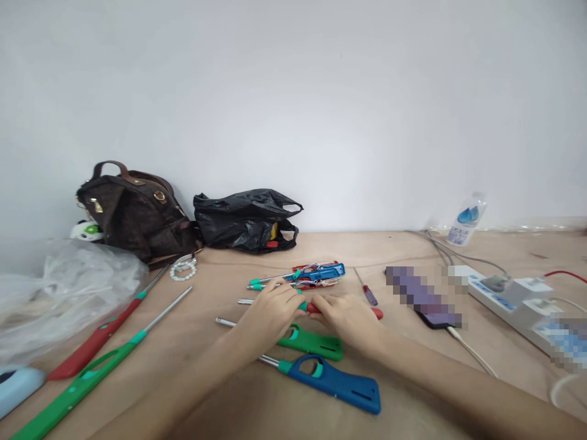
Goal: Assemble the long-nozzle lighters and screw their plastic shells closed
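Both hands hold a red long-necked gas lighter (pixel 376 313), whose handle end sticks out past my right hand. My left hand (pixel 279 305) closes around its front part near the teal collar, and my right hand (pixel 346 318) closes around the red handle. Much of the lighter is hidden by my fingers. Nearer to me lie a green lighter (pixel 316 344), partly under my hands, and a blue lighter (pixel 342 382). Just beyond my hands is a group of opened lighters, one with a blue shell (pixel 316 272), with inner parts and thin wires showing.
A purple-handled screwdriver (pixel 369 296), a phone (pixel 422 296) and a white power strip (pixel 495 302) lie rightward. A bottle (pixel 466 220) stands near the wall. Leftward are long lighters, one red (pixel 94 342), one green (pixel 87 388), a beaded bracelet (pixel 182 270), backpack (pixel 132 214) and plastic bags.
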The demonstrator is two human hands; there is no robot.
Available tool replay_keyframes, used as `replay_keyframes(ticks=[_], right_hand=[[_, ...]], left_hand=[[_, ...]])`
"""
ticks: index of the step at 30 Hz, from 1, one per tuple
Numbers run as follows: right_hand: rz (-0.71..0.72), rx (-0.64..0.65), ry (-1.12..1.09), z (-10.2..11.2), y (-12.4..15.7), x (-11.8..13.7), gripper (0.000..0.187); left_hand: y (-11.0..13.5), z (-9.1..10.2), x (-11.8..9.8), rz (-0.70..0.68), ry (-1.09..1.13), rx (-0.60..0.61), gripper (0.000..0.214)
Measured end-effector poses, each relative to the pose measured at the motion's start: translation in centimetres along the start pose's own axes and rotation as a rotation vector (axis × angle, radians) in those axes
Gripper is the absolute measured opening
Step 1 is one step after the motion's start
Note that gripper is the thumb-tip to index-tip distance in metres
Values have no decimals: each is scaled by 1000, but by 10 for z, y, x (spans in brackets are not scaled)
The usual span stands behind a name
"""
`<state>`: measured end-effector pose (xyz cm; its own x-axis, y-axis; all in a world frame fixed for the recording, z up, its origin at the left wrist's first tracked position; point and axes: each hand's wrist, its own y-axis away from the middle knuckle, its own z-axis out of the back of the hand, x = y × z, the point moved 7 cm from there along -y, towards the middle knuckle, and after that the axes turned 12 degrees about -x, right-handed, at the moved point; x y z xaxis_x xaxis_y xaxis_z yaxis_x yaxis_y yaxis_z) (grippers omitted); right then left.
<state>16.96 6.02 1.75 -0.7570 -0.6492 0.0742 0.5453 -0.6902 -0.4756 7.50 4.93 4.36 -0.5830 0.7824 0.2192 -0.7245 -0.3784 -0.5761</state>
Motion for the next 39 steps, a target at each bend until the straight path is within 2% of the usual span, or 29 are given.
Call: replay_keyframes(ticks=[7, 13, 16, 20, 25, 29, 34, 39], right_hand=[[58, 22, 65, 7, 5, 3, 10], [248, -65, 198, 16, 9, 15, 12], [293, -92, 224, 17, 12, 18, 15], [271, -95, 210, 17, 10, 16, 15], [173, -135, 186, 18, -1, 8, 13], [126, -109, 136, 21, -12, 3, 12], [80, -13, 15, 20, -15, -9, 15], [-46, 102, -34, 12, 3, -47, 16]], left_hand=[[4, -11, 2, 43, -61, 176, 27], [2, -14, 5, 164, 101, 356, 30], [3, -14, 9, 242, 226, 425, 36], [-1, -15, 12, 218, 231, 397, 31], [-12, -15, 15, 100, -6, 391, 14], [-17, -10, 20, 118, -38, 383, 19], [-4, -16, 34, 172, 1, 365, 33], [21, -29, 56, 245, 45, 341, 33]])
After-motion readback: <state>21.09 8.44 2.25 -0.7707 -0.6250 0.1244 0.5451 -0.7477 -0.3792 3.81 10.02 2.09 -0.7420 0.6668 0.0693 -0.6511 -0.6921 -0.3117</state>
